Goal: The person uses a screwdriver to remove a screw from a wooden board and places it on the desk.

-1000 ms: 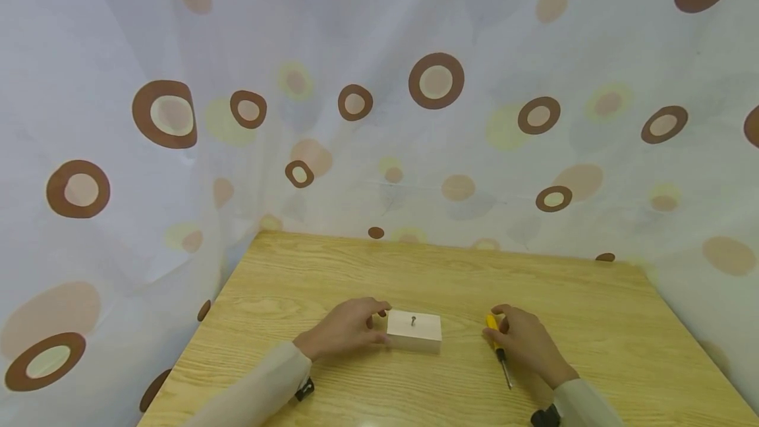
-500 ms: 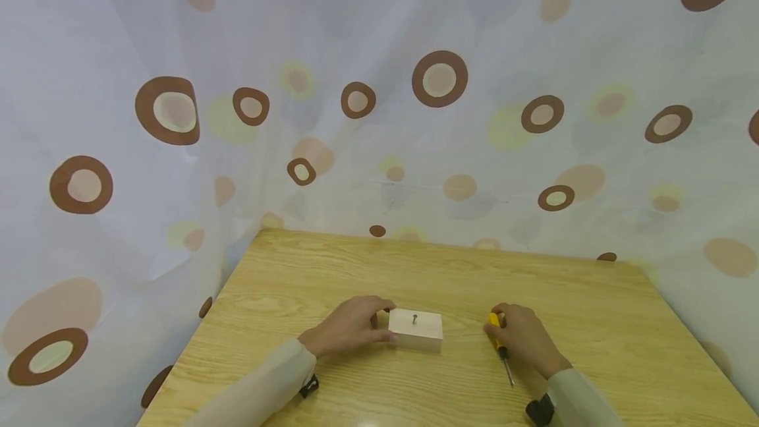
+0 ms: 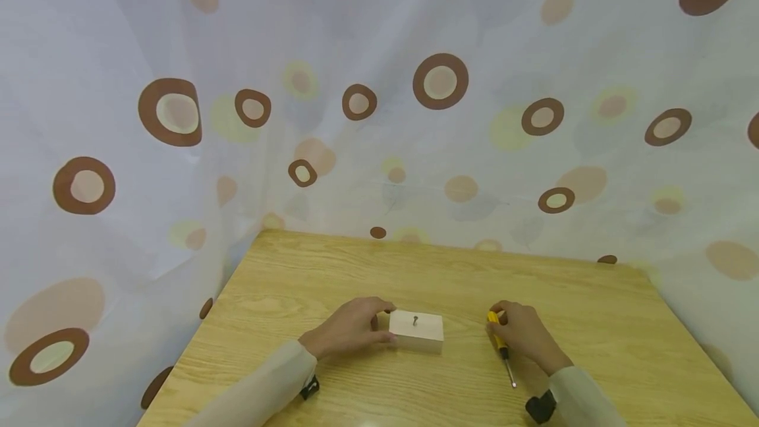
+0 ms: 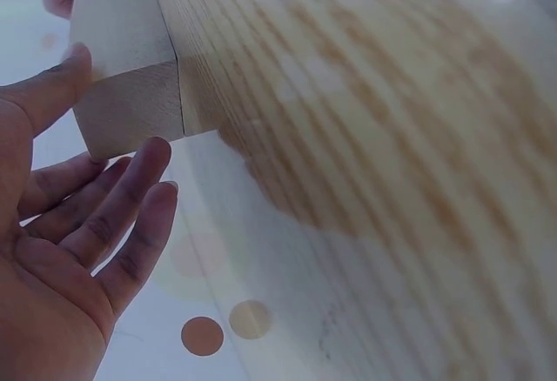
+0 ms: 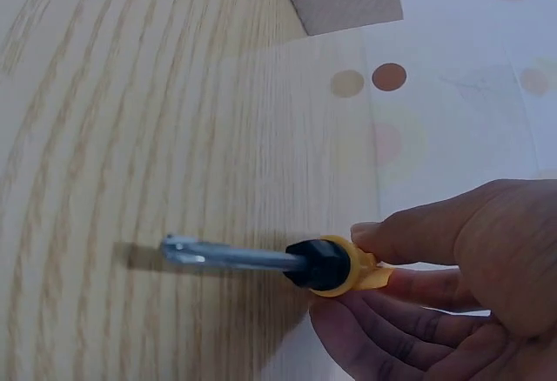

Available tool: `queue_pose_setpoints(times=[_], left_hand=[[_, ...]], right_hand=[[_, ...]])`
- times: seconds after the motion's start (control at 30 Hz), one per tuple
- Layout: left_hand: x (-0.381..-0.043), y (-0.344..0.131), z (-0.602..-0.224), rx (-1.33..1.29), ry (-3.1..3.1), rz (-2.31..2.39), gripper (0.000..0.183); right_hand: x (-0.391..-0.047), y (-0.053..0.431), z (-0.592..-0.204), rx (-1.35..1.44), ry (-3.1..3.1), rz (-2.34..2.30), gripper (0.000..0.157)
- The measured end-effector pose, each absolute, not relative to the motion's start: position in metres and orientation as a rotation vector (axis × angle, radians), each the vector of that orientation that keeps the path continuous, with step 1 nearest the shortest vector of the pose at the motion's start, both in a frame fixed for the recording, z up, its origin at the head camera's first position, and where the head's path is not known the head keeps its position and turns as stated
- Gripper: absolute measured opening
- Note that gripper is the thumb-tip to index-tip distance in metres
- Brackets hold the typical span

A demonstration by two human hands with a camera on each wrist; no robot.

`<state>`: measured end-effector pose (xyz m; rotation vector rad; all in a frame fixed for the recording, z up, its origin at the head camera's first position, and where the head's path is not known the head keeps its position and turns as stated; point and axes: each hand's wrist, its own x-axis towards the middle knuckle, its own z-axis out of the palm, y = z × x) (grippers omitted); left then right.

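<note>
A pale wooden block (image 3: 416,335) lies flat on the wood-grain table, with a small screw (image 3: 416,320) standing up from its top face. My left hand (image 3: 350,327) holds the block's left end, thumb at the near side and a finger at the far corner. In the left wrist view, the thumb lies against the block (image 4: 130,68) while the other fingers are partly behind it. To the right, my right hand (image 3: 526,333) grips a screwdriver (image 3: 497,338) by its yellow handle. Its metal shaft (image 5: 235,255) points toward the table's near side, past a black collar.
The wood-grain table (image 3: 332,262) reaches back to a white curtain (image 3: 367,38) with brown and yellow circles, which also hangs at both sides. A dark wrist strap (image 3: 541,407) sits at the right sleeve, and another dark strap (image 3: 309,387) at the left.
My left hand has edged right, so its thumb and fingertip now overlap the block's left end. The right hand with the screwdriver has barely moved. The head view has shifted slightly.
</note>
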<state>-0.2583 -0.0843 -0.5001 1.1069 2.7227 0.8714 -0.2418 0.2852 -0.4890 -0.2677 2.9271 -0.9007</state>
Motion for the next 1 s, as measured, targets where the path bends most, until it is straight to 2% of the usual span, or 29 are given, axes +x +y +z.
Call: queue_pose_setpoints(times=[1.0], left_hand=[[-0.255, -0.085, -0.501, 1.104, 2.709, 0.929, 0.062]], right_hand=[[-0.24, 0.277, -0.461, -0.517, 3.139, -1.038, 0.039]])
